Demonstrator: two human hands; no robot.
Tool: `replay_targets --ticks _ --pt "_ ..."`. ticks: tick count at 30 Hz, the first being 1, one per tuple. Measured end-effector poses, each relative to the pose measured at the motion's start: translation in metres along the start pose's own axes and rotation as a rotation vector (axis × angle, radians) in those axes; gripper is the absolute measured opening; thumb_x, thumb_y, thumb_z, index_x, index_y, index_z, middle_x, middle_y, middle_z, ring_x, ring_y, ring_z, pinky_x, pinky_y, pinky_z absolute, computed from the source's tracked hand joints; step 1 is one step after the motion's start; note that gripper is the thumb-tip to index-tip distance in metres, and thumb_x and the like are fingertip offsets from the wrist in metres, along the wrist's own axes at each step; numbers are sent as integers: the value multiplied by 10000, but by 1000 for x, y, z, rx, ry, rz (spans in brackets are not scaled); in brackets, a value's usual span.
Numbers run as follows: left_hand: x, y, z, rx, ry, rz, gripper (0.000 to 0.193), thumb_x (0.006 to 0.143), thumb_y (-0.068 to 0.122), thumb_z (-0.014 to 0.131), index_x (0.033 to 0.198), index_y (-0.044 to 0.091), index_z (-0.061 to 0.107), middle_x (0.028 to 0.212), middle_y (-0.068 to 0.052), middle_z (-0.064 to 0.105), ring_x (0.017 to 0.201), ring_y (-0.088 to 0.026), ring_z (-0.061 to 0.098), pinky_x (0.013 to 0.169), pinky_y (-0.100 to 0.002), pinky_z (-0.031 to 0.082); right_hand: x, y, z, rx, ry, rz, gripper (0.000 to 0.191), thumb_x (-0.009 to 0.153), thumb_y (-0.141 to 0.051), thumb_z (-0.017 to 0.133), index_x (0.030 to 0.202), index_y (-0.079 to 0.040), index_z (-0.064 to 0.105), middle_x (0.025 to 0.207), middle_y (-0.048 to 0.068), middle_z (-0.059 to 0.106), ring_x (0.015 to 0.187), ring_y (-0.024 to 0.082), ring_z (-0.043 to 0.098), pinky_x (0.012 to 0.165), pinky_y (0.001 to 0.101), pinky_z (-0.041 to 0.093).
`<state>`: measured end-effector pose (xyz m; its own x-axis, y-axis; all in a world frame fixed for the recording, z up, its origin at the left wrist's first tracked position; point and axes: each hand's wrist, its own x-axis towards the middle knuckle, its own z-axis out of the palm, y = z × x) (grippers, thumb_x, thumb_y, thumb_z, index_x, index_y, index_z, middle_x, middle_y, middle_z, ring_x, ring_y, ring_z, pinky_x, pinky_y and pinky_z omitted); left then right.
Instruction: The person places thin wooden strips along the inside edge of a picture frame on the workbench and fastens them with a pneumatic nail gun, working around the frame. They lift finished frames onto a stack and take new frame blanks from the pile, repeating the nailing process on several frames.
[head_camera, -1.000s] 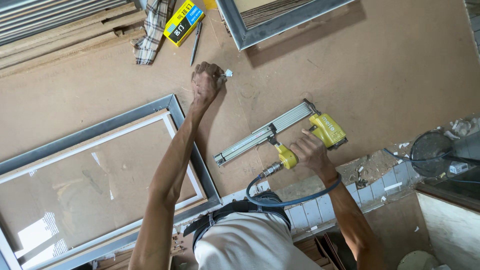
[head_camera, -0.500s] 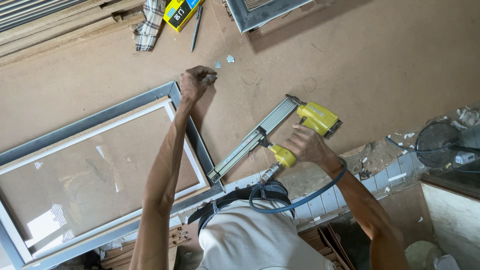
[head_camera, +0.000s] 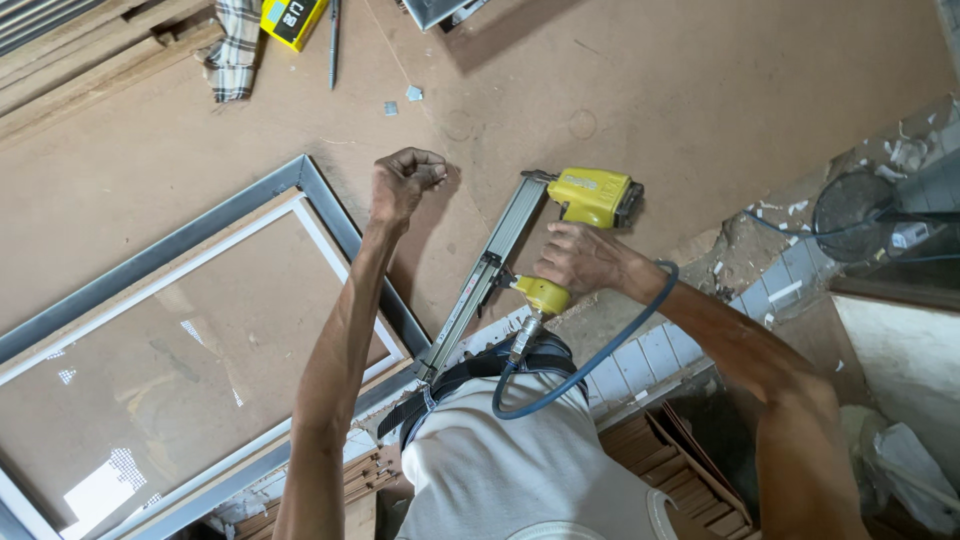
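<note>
My right hand (head_camera: 580, 258) grips the handle of a yellow pneumatic nail gun (head_camera: 590, 195). Its long grey magazine (head_camera: 480, 285) slants down to the near right corner of a grey picture frame (head_camera: 345, 235) lying flat on the brown board. A blue air hose (head_camera: 590, 360) loops from the gun's base past my wrist. My left hand (head_camera: 405, 183) is a closed fist resting on the board just beyond the frame's far right corner. Nothing shows in it. The frame holds a glass pane (head_camera: 160, 370) with a white inner border.
Two small pale chips (head_camera: 412, 93) lie on the board beyond my left fist. At the far edge are a yellow box (head_camera: 290, 18), a pencil-like tool (head_camera: 333, 35), a plaid cloth (head_camera: 232, 50), wooden slats (head_camera: 90, 70) and another frame's corner (head_camera: 440, 10). A fan (head_camera: 860, 215) stands right.
My left hand drew back from the small chips and closed into a fist beside the frame's corner. My right hand swung the nail gun so its magazine points down at the frame's near corner.
</note>
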<state>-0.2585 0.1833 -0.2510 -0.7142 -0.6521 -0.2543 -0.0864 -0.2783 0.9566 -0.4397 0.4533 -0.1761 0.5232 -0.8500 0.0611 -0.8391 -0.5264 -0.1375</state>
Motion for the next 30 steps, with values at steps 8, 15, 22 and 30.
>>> replay_targets --ticks 8,15,22,30 --pt "-23 -21 41 -164 -83 -104 212 824 -128 724 1033 -97 722 923 -167 778 754 -171 764 689 -298 664 12 -9 -8 155 -42 31 300 713 -381 799 846 -125 718 655 70 668 696 267 716 878 471 560" --pt "-34 -40 60 -88 -112 -151 313 794 -64 784 1098 -109 722 924 -175 775 745 -155 742 674 -239 625 36 -17 -19 171 -234 -1 379 697 -439 870 760 -100 712 671 83 681 676 267 711 833 465 560" --pt "-42 -51 85 436 53 73 179 857 146 829 1007 51 809 863 -130 794 655 -139 729 590 -273 576 48 -23 -27 158 -252 5 425 634 -447 891 790 -92 715 747 100 705 747 284 722 843 453 553" --pt "-51 -44 76 575 38 450 92 874 130 785 936 63 798 864 -139 761 693 -226 726 627 -347 584 43 -25 -18 132 -240 18 457 594 -429 912 840 -93 725 763 99 714 769 284 730 883 471 548"
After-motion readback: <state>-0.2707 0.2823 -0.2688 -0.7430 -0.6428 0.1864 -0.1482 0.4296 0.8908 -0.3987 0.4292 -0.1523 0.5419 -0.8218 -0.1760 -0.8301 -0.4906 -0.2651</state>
